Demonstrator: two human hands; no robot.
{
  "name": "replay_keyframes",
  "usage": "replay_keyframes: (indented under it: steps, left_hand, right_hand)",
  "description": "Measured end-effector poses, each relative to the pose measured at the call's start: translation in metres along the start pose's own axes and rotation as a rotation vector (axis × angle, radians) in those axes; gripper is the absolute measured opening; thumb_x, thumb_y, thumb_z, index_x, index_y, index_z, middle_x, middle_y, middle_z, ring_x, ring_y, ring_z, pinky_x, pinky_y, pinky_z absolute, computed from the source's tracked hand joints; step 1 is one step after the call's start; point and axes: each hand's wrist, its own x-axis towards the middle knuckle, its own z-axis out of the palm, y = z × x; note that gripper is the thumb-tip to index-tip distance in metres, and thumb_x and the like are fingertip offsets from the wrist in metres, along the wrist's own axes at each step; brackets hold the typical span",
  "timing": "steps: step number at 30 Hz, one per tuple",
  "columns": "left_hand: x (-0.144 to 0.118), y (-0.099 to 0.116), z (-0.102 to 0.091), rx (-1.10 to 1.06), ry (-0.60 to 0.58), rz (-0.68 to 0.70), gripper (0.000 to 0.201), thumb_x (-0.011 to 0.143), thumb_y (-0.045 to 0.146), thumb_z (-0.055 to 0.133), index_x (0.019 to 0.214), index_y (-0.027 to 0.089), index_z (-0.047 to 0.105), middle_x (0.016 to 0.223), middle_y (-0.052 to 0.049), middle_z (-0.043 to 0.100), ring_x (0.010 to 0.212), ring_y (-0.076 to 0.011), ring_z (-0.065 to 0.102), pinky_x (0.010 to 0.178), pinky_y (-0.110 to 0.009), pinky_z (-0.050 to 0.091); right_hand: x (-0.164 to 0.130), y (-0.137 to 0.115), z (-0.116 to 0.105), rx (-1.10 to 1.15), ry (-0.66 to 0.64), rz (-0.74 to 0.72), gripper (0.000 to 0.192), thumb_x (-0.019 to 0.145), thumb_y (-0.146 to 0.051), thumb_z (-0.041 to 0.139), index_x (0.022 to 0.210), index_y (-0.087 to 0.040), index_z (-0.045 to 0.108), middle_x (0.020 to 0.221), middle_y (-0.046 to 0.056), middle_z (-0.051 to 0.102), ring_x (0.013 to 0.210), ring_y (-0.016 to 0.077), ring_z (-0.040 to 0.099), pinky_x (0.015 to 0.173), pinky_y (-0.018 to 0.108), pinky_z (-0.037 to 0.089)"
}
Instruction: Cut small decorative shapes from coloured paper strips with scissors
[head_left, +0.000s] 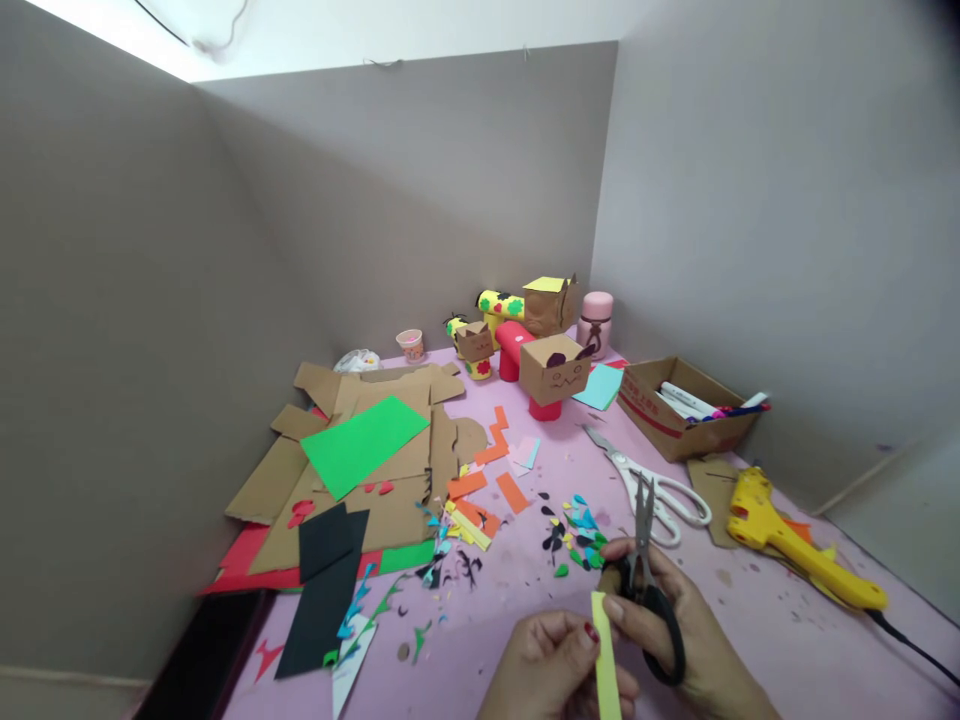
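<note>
My left hand (551,665) pinches a narrow yellow-green paper strip (606,660) at the bottom edge of the view. My right hand (679,630) grips black-handled scissors (643,560), their blades pointing up and away, nearly closed, just right of the strip's top end. Both hands hover low over the pink table (757,600). Small cut paper shapes (574,530) in blue, green and black lie just beyond the hands.
White-handled scissors (649,480) and a yellow glue gun (787,540) lie right. A cardboard box of markers (686,405) sits behind. Cardboard sheets (382,470), green paper (364,440) and black paper (322,590) cover the left. Cardboard box figures (553,368) stand at the back.
</note>
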Motion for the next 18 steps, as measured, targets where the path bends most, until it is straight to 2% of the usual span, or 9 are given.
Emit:
replay_keyframes:
  steps: [3,5,8,13,15,18]
  left_hand:
    - [0.000,0.001,0.003,0.030,0.031,0.053,0.040,0.062,0.050,0.076,0.075,0.015,0.064,0.056,-0.004,0.069,0.049,-0.0129,0.061,0.053,-0.021,0.042]
    - [0.000,0.001,0.006,0.124,0.087,0.161,0.039,0.058,0.049,0.079,0.069,0.014,0.064,0.056,-0.004,0.068,0.051,-0.0124,0.060,0.053,-0.021,0.041]
    - [-0.001,0.002,0.008,0.261,0.167,0.277,0.038,0.061,0.049,0.076,0.061,0.013,0.063,0.053,-0.004,0.067,0.050,-0.0113,0.057,0.052,-0.020,0.040]
    - [-0.006,0.005,0.010,0.250,0.211,0.231,0.042,0.062,0.054,0.073,0.069,0.013,0.067,0.051,-0.004,0.067,0.047,-0.0131,0.058,0.052,-0.022,0.041]
    - [-0.007,0.007,0.010,0.226,0.238,0.258,0.042,0.061,0.053,0.074,0.069,0.013,0.067,0.052,-0.005,0.067,0.048,-0.0136,0.058,0.052,-0.022,0.042]
    - [-0.009,0.011,0.007,0.230,0.301,0.373,0.040,0.061,0.052,0.075,0.065,0.013,0.069,0.056,-0.004,0.068,0.052,-0.0123,0.056,0.053,-0.020,0.040]
  right_hand:
    - [-0.001,0.001,0.001,-0.058,0.024,-0.027,0.028,0.070,-0.031,0.078,0.092,-0.025,0.061,0.061,-0.006,0.063,0.055,0.0106,0.055,0.053,0.019,0.045]
    - [-0.002,0.002,0.004,-0.113,0.050,-0.049,0.028,0.069,-0.031,0.078,0.091,-0.024,0.061,0.060,-0.006,0.062,0.051,0.0119,0.056,0.050,0.021,0.045]
    - [-0.004,0.003,0.007,-0.171,0.077,-0.051,0.029,0.068,-0.031,0.077,0.090,-0.023,0.060,0.059,-0.005,0.061,0.048,0.0136,0.056,0.047,0.023,0.045]
    - [-0.004,0.002,0.003,-0.216,0.110,-0.077,0.028,0.069,-0.029,0.076,0.090,-0.023,0.058,0.062,-0.004,0.061,0.056,0.0155,0.058,0.055,0.024,0.046]
    - [-0.004,0.003,0.000,-0.257,0.071,-0.047,0.027,0.073,-0.029,0.073,0.095,-0.024,0.057,0.065,-0.004,0.060,0.059,0.0150,0.057,0.057,0.024,0.046]
    - [-0.005,0.007,0.001,-0.324,-0.111,0.010,0.032,0.073,-0.031,0.073,0.100,-0.026,0.057,0.074,-0.003,0.061,0.065,0.0161,0.057,0.061,0.025,0.044]
